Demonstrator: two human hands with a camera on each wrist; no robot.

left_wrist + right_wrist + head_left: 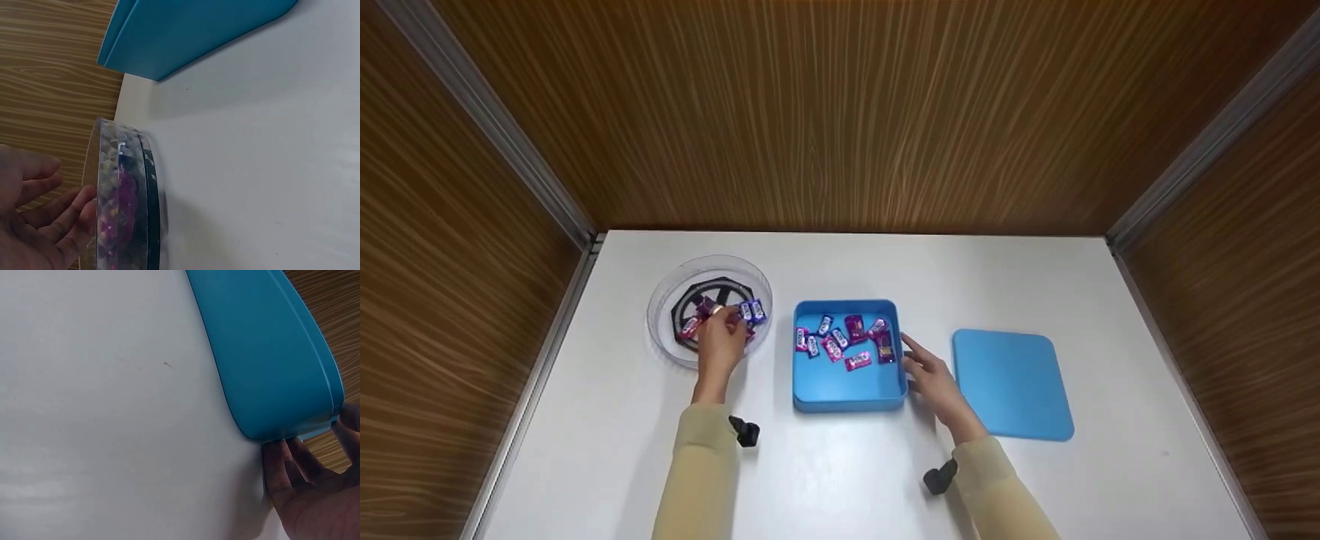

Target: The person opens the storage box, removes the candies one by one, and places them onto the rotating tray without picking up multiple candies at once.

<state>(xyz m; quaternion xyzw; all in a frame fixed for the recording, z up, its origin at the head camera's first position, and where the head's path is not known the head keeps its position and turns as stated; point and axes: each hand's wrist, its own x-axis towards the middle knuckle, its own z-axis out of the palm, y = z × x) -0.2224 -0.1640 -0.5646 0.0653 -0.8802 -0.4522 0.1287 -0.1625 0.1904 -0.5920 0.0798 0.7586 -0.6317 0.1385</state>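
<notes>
My left hand (pixel 721 345) reaches into a clear round dish (pixel 660 341) of wrapped candies, fingers loosely bent. In the left wrist view, its fingertips (pixel 84 199) are partly behind the dish's faceted wall, and no candy shows between them. Pink candies (pixel 688 327) and blue candies (pixel 752 310) lie around that hand. Beside it stands an open blue box (pixel 847 391) holding several pink, purple and blue candies (pixel 834 349). My right hand (pixel 936 382) rests its fingers against the box's right wall; the right wrist view shows fingertips (pixel 275 453) touching the lower corner.
A flat blue lid (pixel 1012 384) lies on the white table (pixel 840 480), right of my right hand. Wood-grain panels (pixel 840 120) rise behind the table and at both sides. Black devices (pixel 745 432) are strapped at both wrists.
</notes>
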